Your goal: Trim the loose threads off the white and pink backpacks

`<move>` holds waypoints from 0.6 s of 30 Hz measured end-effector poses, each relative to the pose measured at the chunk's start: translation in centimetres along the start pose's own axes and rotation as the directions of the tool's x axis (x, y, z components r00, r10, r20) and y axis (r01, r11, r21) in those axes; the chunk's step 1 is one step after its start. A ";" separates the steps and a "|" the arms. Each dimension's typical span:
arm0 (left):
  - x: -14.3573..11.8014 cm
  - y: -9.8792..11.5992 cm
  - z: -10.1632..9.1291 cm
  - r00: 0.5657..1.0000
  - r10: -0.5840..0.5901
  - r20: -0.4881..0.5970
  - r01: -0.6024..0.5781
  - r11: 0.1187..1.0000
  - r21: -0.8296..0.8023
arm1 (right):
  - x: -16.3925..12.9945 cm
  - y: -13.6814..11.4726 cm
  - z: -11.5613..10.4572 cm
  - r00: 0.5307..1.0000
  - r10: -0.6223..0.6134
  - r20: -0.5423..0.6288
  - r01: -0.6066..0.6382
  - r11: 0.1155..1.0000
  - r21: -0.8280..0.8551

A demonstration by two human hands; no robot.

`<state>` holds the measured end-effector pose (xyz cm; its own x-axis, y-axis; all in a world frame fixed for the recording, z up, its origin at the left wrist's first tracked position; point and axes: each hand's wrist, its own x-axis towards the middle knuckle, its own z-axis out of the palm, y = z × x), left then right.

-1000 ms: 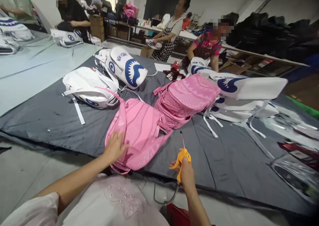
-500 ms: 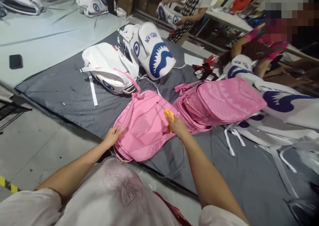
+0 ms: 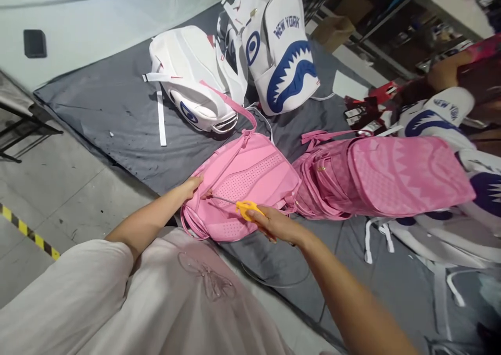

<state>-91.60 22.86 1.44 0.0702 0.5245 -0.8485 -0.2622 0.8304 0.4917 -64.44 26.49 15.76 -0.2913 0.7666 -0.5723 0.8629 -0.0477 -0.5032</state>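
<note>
Co-worker's arm [image 3: 450,70] & white bag [image 3: 442,112] cut off at right edge.

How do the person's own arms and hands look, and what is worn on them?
Both arms are bare from above the elbow to the fingertips. The left hand and the right hand wear no gloves, and no ring or watch shows. A short pale pinkish-white sleeve covers the left upper arm; the top has a faint beaded bow motif.

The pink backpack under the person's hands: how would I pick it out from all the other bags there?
Find the dark grey mat on the floor. At its near edge lies the pink backpack, back panel up, with a perforated strip. The left hand pinches its edge and the right hand points a yellow-handled tool at it. The pink bags beside it are stacked and untouched.
</note>
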 end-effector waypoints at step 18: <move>-4.7 -4.5 6.2 0.766 0.624 0.155 -0.392 0.263 0.881 | -1.1 1.4 -4.4 0.932 0.204 -0.301 -0.290 0.915 -0.280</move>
<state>-84.75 17.85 4.43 0.0390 0.9490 -0.3130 0.7518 0.1784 0.6348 -61.07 28.44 18.50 0.0286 0.8970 -0.4411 0.9897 -0.0872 -0.1132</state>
